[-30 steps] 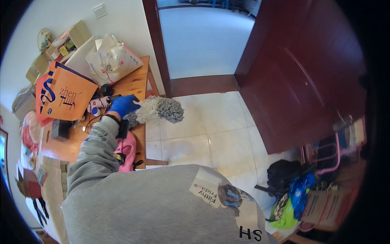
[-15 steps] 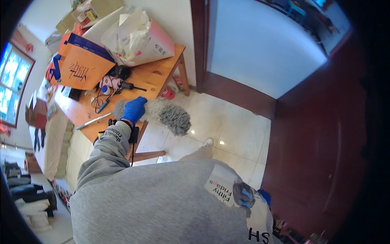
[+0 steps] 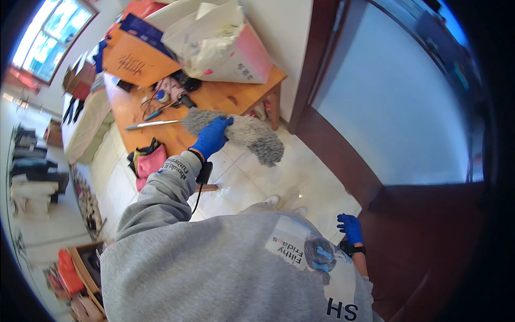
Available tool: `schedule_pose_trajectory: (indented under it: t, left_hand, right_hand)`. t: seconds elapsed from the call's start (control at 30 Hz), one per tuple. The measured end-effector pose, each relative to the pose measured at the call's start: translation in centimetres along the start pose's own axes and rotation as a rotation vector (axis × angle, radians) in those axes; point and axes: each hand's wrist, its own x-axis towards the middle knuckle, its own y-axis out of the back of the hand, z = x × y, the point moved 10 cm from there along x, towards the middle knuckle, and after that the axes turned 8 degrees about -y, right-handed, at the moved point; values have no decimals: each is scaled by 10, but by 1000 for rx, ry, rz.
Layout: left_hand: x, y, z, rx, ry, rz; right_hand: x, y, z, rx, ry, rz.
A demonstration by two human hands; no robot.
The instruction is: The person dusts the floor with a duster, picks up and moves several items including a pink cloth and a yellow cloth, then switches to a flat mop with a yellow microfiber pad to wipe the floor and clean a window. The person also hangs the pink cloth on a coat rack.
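My left hand (image 3: 213, 138), in a blue glove, is closed around the fluffy grey head of a duster (image 3: 260, 138). The duster's thin pale handle (image 3: 153, 124) points left over the wooden table (image 3: 228, 97), while its shaggy end hangs past the table edge above the floor. At the right, by my side, my right hand (image 3: 351, 228), also gloved in blue, holds nothing, and its fingers are apart. Pink, yellow and black cloths (image 3: 149, 162) lie at the table's near edge. Close to the handle is a blue pen-like tool (image 3: 154, 115).
An orange bag (image 3: 134, 59) and a white-and-pink bag (image 3: 252, 56) stand on the table, with a blue-capped bottle (image 3: 162, 96) before them. A dark red door (image 3: 429, 231) is at the right, beside a pale panel (image 3: 402, 102). Clothes (image 3: 32, 180) hang far left.
The view has turned, so the table sits further right. My left hand still grips the duster. My right hand, mostly hidden before, now shows at my right side.
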Motion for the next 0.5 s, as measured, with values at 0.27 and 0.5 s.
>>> schedule_pose_trajectory:
  t: [0.27,0.5]
  left_hand:
    - [-38,84,-127,205,355,-33]
    - [-49,35,-191,511,379,-371]
  right_hand:
    - [37,47,47,-159,-263,-53]
    - [17,32,23,-209,-156,-35]
